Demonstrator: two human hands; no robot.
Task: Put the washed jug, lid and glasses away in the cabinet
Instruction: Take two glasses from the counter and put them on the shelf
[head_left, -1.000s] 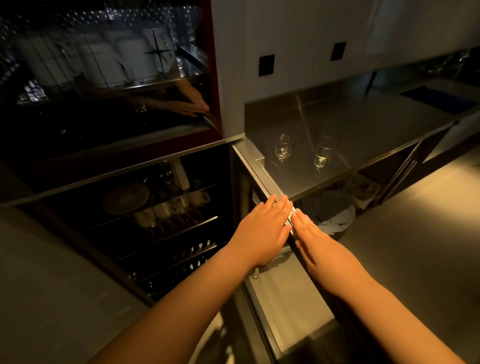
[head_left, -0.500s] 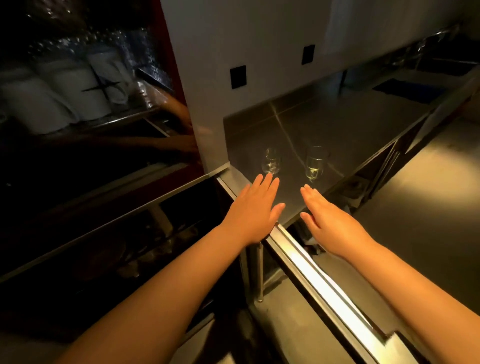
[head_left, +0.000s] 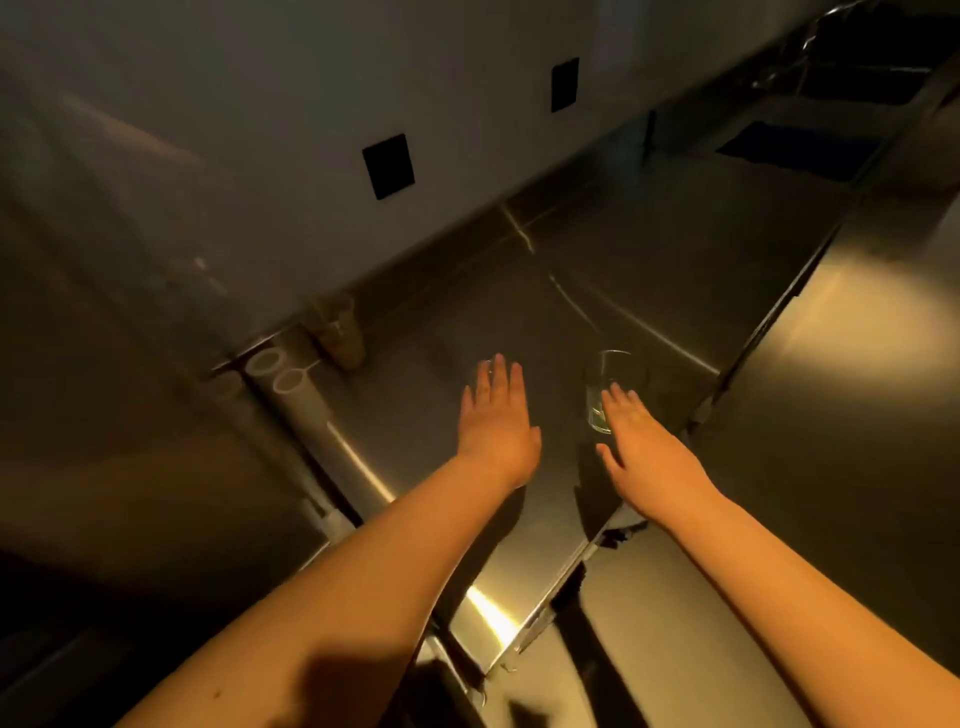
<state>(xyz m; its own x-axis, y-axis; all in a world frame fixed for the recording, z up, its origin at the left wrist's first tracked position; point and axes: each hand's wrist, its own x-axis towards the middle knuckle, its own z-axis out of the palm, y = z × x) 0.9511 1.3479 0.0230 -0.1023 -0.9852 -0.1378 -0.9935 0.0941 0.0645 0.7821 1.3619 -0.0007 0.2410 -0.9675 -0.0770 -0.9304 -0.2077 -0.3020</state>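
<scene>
Two clear glasses stand on the steel counter (head_left: 675, 249). The right glass (head_left: 608, 384) is upright just beyond the fingertips of my right hand (head_left: 644, 447). My left hand (head_left: 498, 415) almost fully covers the left glass (head_left: 480, 371); only a bit of its rim shows by the fingers. Both hands are stretched out flat with straight fingers and hold nothing. Whether either hand touches its glass is unclear. No jug or lid is visible. The cabinet is out of frame except for its steel side (head_left: 130, 364) on the left.
Two pale pipes (head_left: 291, 395) run down between the cabinet side and the counter. A blurred brownish cup (head_left: 337, 332) stands at the counter's back left corner. A dark blue mat (head_left: 800, 145) lies far right, near a sink. Black wall sockets (head_left: 388, 166) sit above the counter.
My view has swung right, away from the open cabinet shelves and onto the counter. Both hands left the cabinet door edge and reached forward to the two glasses.
</scene>
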